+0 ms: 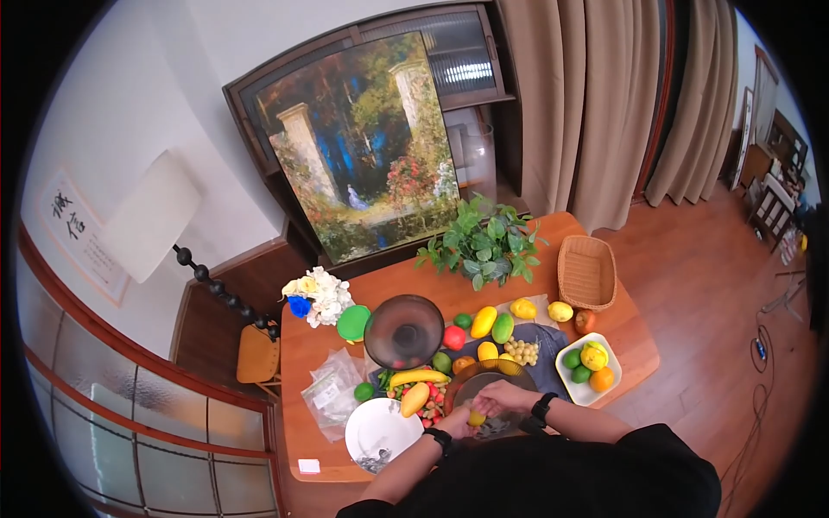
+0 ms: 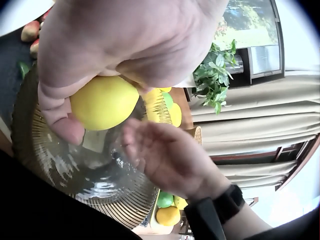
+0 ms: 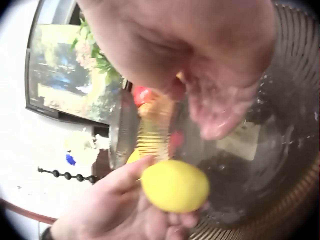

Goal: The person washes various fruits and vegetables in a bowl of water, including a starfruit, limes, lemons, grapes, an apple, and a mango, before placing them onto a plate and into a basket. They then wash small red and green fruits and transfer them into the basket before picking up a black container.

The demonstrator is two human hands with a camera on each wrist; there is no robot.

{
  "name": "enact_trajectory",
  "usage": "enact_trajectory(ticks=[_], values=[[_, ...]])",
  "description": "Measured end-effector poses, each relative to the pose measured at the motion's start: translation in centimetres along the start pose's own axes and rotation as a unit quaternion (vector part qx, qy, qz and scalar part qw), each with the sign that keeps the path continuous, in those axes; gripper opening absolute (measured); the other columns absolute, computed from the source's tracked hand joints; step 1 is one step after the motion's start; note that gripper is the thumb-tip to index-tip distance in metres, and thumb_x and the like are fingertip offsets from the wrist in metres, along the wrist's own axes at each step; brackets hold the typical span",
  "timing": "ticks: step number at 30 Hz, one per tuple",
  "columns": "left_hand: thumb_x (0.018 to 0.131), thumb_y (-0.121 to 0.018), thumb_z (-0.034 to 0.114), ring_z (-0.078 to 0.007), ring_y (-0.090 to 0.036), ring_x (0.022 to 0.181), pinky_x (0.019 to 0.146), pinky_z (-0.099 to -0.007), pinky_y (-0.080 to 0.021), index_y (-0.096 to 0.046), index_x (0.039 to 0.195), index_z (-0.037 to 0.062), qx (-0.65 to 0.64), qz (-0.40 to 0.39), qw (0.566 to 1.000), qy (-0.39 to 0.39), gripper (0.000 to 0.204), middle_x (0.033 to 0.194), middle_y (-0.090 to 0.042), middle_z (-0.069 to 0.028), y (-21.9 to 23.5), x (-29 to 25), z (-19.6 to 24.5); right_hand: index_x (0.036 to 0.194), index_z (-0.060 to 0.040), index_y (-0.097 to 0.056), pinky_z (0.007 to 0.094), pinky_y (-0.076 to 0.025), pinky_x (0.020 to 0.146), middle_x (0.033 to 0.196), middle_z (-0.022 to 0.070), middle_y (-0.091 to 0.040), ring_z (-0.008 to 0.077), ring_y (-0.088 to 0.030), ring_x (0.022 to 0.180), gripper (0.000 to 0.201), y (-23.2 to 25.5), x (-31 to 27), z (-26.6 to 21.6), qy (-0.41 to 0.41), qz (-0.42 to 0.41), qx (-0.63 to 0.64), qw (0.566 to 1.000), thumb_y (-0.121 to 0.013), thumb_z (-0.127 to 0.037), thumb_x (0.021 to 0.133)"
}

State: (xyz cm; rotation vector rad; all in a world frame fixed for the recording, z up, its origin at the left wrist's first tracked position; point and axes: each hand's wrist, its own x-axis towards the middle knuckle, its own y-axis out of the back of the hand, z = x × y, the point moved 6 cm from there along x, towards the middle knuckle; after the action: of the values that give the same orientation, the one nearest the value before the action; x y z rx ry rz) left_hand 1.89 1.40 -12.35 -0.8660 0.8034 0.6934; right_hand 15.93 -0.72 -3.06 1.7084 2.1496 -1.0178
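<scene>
My left hand (image 1: 457, 423) holds a yellow lemon (image 2: 104, 102) over a ribbed, see-through brown bowl (image 2: 117, 207) of water. In the right wrist view the lemon rests against the palm and fingers of the left hand (image 3: 112, 210). Just beside the fruit, my right hand (image 1: 507, 397) hangs over the bowl, wet, its fingers loosely bent with nothing in them. A pale rectangular patch (image 3: 241, 141) shows at the bottom of the bowl.
Left of the bowl stands a white bowl (image 1: 367, 419). Behind are a banana (image 1: 419, 377), a mango (image 1: 414, 400), grapes (image 1: 522, 350) and a dark round dish (image 1: 404, 332). A white tray (image 1: 566, 380) of fruit and a wicker basket (image 1: 587, 274) stand right; a leafy plant (image 1: 484, 242) stands at the back.
</scene>
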Motion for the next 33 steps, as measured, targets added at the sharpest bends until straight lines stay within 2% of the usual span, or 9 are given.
enact_trajectory(ticks=[4, 14, 17, 19, 25, 28, 29, 31, 33], values=[[0.102, -0.029, 0.057, -0.0183, -0.058, 0.068, 0.058, -0.0310, -0.045, -0.054, 0.113, 0.0178, 0.037, -0.049, 0.997, 0.036, 0.048, 0.090, -0.061, -0.0035, -1.0, 0.2, 0.8, 0.101, -0.0013, -0.067, 0.0304, -0.057, 0.064, 0.087, 0.0094, -0.069, 0.0166, -0.067, 0.065, 0.045, 0.1, -0.3, -1.3, 0.112, 0.115, -0.442, 0.883, -0.051, -0.043, 0.099], [0.102, -0.024, 0.050, -0.0198, -0.057, 0.066, 0.059, -0.0298, -0.045, -0.057, 0.105, 0.0123, 0.066, -0.064, 0.996, -0.006, 0.050, 0.083, -0.062, -0.0074, -2.9, -2.4, 3.0, 0.104, 0.0031, -0.060, 0.0377, -0.053, 0.046, 0.067, 0.0122, -0.065, 0.0225, -0.068, 0.057, 0.059, 0.0, 2.3, 3.2, -0.100, 0.100, -0.147, 0.979, -0.034, -0.050, 0.103], [0.102, -0.022, 0.054, -0.0202, -0.055, 0.065, 0.058, -0.0298, -0.045, -0.056, 0.106, 0.0120, -0.063, -0.136, 0.988, 0.026, 0.054, 0.082, -0.062, -0.0087, -3.2, -3.3, 3.4, 0.111, 0.0031, -0.057, 0.0436, -0.055, 0.056, 0.070, 0.0185, -0.066, 0.0310, -0.068, 0.062, 0.046, -0.2, 2.1, 1.0, 0.011, 0.157, -0.373, 0.914, -0.033, -0.036, 0.105], [0.101, -0.022, 0.057, -0.0199, -0.055, 0.066, 0.057, -0.0301, -0.045, -0.056, 0.105, 0.0118, -0.140, -0.133, 0.980, 0.041, 0.057, 0.081, -0.062, -0.0090, -3.1, -3.5, 3.7, 0.109, 0.0019, -0.057, 0.0466, -0.055, 0.072, 0.080, 0.0225, -0.067, 0.0402, -0.068, 0.076, 0.037, -3.5, 0.6, -2.4, 0.341, 0.156, -0.540, 0.754, -0.034, -0.026, 0.104], [0.099, -0.019, 0.067, -0.0183, -0.047, 0.046, 0.039, -0.0254, -0.034, -0.054, 0.102, 0.0076, -0.089, -0.107, 0.989, 0.042, 0.069, 0.073, -0.060, -0.0118, -1.2, -0.9, 1.5, 0.096, 0.0012, -0.062, 0.0481, -0.053, 0.080, 0.088, 0.0255, -0.067, 0.0447, -0.066, 0.084, 0.037, -4.4, -1.2, -3.8, 0.216, 0.096, -0.591, 0.771, -0.038, -0.027, 0.102], [0.102, -0.021, 0.062, -0.0189, -0.049, 0.042, 0.034, -0.0266, -0.032, -0.052, 0.098, 0.0033, 0.084, 0.018, 0.996, -0.018, 0.067, 0.068, -0.060, -0.0136, -1.5, -1.6, 1.6, 0.090, -0.0016, -0.064, 0.0449, -0.054, 0.060, 0.080, 0.0242, -0.066, 0.0378, -0.068, 0.072, 0.046, -1.2, 4.0, 1.9, 0.329, 0.118, -0.602, 0.718, -0.033, -0.034, 0.103], [0.103, -0.024, 0.058, -0.0246, -0.056, 0.048, 0.038, -0.0333, -0.039, -0.050, 0.099, 0.0015, 0.187, 0.070, 0.975, -0.097, 0.062, 0.068, -0.062, -0.0174, -2.0, -2.3, 2.9, 0.090, -0.0016, -0.064, 0.0449, -0.054, 0.060, 0.080, 0.0242, -0.066, 0.0378, -0.068, 0.072, 0.046, -1.4, 3.5, 1.3, 0.328, 0.118, -0.602, 0.719, -0.033, -0.034, 0.103], [0.104, -0.027, 0.054, -0.0303, -0.063, 0.054, 0.042, -0.0400, -0.046, -0.048, 0.099, -0.0003, 0.285, 0.123, 0.935, -0.173, 0.058, 0.067, -0.063, -0.0212, -2.1, -3.1, 4.0, 0.089, -0.0067, -0.063, 0.0327, -0.044, 0.040, 0.073, 0.0155, -0.065, 0.0214, -0.062, 0.054, 0.049, 0.6, 3.6, 3.8, -0.106, 0.082, -0.187, 0.973, -0.030, -0.041, 0.103], [0.105, -0.032, 0.043, -0.0414, -0.066, 0.068, 0.060, -0.0496, -0.052, -0.044, 0.113, 0.0001, 0.543, 0.191, 0.727, -0.373, 0.046, 0.072, -0.063, -0.0226, -3.5, -5.2, 5.9, 0.089, -0.0088, -0.063, 0.0269, -0.039, 0.038, 0.072, 0.0115, -0.063, 0.0149, -0.056, 0.051, 0.048, 0.9, 4.2, 4.8, -0.165, -0.021, -0.073, 0.983, -0.031, -0.043, 0.102]])
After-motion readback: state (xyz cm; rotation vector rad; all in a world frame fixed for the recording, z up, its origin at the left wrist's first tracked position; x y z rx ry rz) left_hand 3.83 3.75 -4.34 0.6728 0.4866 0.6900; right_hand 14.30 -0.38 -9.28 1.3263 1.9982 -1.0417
